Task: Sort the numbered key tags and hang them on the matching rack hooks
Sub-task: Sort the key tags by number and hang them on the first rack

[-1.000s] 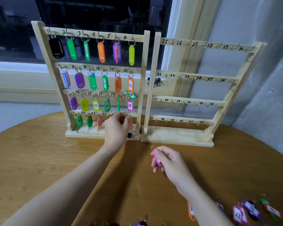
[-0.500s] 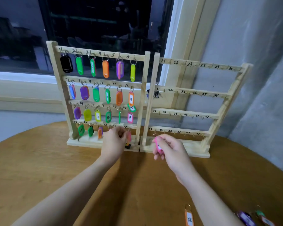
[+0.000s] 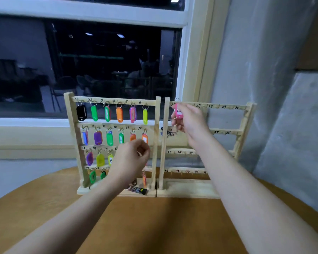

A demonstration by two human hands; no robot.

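Tag: we pinch the pink key tag in our right hand, ring uppermost, so it can drop over the first hook of the right rack top rail.
Left hand: fingers curled together before the left rack, seemingly empty.
Tabletop: carries both racks.

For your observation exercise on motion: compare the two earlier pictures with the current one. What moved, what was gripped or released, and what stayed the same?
The right hand, holding the pink tag throughout, rose from the table to the top bar of the right rack, by its first hook. The left hand lifted from the left rack's bottom row to its third; whether it holds anything is unclear. The hung tags stayed put.
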